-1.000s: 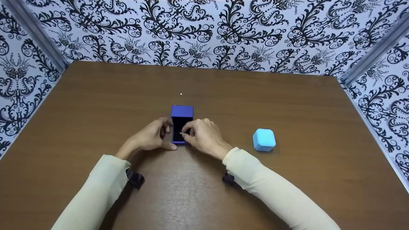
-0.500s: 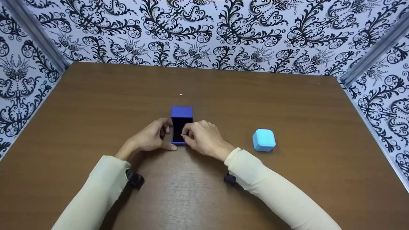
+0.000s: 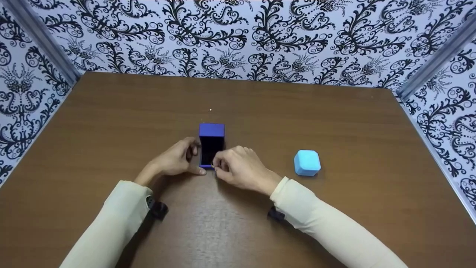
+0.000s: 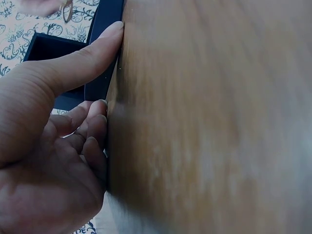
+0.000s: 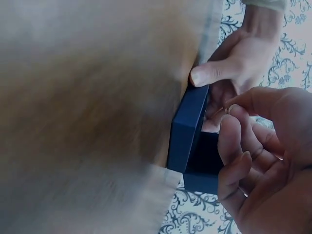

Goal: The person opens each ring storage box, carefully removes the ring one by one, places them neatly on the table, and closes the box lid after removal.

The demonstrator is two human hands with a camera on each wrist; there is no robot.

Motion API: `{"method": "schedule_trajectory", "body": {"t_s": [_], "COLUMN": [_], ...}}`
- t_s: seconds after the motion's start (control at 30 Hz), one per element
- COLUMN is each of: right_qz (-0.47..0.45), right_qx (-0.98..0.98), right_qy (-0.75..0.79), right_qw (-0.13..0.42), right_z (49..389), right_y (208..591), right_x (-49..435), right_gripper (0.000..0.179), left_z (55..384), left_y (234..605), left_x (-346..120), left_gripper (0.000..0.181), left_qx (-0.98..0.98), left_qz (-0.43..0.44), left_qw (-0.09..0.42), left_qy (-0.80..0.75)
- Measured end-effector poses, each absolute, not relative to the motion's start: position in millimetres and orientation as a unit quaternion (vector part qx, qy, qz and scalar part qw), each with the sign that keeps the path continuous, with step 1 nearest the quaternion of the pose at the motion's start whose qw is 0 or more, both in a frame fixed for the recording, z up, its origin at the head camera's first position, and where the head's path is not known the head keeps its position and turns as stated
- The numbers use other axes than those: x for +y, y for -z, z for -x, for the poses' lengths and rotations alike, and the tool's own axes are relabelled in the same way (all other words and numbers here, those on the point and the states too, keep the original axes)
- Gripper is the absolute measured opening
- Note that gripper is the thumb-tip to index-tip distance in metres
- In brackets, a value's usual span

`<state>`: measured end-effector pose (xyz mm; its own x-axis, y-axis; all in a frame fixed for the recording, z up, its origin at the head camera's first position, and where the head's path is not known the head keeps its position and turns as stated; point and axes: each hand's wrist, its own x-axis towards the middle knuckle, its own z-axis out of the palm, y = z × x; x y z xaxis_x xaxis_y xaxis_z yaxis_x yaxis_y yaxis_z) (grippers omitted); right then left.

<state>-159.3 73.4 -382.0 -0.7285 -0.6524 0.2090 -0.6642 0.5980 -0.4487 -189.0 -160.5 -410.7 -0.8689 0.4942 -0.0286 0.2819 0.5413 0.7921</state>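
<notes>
An opened dark blue ring box point(image 3: 212, 130) stands on the table, its black inside facing the person. My left hand point(image 3: 174, 158) steadies it from the left, thumb along the front edge and curled fingers at the side; the left wrist view shows this thumb point(image 4: 85, 63) close. Over the front right of the box, my right hand point(image 3: 241, 167) pinches a thin gold ring point(image 4: 67, 10) between thumb and forefinger. From the right wrist, those pinching fingertips point(image 5: 231, 122) show beside the box point(image 5: 187, 126), and the ring itself is mostly hidden.
To the right on the brown table point(image 3: 334, 123) sits a light blue cube point(image 3: 307, 163) with rounded corners. A tiny white speck point(image 3: 210, 109) lies behind the box. Patterned walls point(image 3: 230, 37) enclose the table at the back and sides.
My right hand has drawn back toward the person and slightly right, from inside the box to its front edge, with the ring still pinched. The left hand and box have stayed put.
</notes>
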Motion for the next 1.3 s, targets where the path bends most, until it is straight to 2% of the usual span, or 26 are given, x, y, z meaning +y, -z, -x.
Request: {"method": "schedule_trajectory", "body": {"t_s": [0.2, 0.5, 1.07, 1.3], "right_qz": [-0.401, -0.403, -0.393, -0.357], "right_qx": [-0.885, -0.889, -0.890, -0.893], "right_qy": [-0.237, -0.214, -0.223, -0.269], "right_qw": [-0.008, -0.039, -0.060, -0.048], "right_z": [148, 145, 146, 156], "right_y": [385, 395, 391, 380], "right_x": [77, 76, 77, 87], "right_gripper": [0.007, 0.008, 0.002, 0.011], "left_z": [188, 189, 189, 188], "left_y": [411, 413, 415, 413], "left_x": [-161, -160, -161, -161], "left_gripper": [0.065, 0.066, 0.066, 0.066], "left_qx": [0.865, 0.871, 0.870, 0.868], "left_qz": [-0.220, -0.219, -0.224, -0.233], "left_qw": [0.127, 0.124, 0.119, 0.115], "left_qy": [-0.432, -0.422, -0.424, -0.423]}}
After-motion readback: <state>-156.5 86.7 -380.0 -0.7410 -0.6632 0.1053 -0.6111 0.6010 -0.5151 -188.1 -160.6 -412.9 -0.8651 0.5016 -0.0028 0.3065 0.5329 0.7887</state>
